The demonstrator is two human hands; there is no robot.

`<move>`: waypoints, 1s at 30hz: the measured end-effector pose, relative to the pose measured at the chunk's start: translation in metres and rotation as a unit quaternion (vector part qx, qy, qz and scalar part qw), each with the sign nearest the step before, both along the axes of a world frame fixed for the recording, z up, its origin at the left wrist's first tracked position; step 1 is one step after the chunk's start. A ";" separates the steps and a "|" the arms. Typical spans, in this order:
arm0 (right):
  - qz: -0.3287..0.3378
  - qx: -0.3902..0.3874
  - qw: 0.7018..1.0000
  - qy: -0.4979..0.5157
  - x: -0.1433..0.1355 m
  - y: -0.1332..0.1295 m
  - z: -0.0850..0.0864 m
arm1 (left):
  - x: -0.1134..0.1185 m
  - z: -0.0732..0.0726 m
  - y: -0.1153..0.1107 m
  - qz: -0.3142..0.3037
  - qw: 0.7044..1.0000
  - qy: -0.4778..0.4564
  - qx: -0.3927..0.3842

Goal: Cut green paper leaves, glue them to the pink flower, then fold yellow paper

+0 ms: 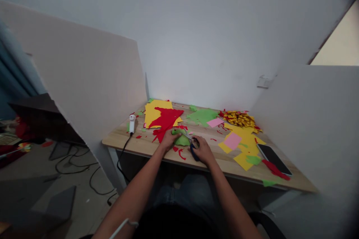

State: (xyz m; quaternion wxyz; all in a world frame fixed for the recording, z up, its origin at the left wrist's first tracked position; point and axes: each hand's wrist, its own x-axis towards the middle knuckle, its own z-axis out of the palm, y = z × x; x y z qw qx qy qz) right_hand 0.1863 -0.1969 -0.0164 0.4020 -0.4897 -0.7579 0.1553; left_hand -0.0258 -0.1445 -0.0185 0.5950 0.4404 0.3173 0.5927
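Note:
My left hand (168, 140) pinches the edge of a green felt-like piece (183, 140) near the table's front edge. A pair of scissors (193, 148) with dark blue handles is in my right hand (204, 151), my fingers in the loops. The blades point left and lie across the green piece; whether they are fully closed is too small to tell. Just behind my left hand a torn-edged red sheet (166, 119) lies over yellow sheets (151, 114). Small red scraps (182, 154) are scattered in front of the green piece.
A white glue gun (132, 124) stands at the left with its cord over the edge. To the right lie a heap of yellow and red pieces (239, 118), yellow sheets (246, 140), pink pieces (232, 140) and a dark-screened tablet or phone (273, 158). Partitions flank the table (168, 152).

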 end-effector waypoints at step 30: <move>0.019 -0.014 1.000 -0.006 0.001 0.001 0.000 | -0.003 0.001 0.001 0.017 1.000 -0.020 0.015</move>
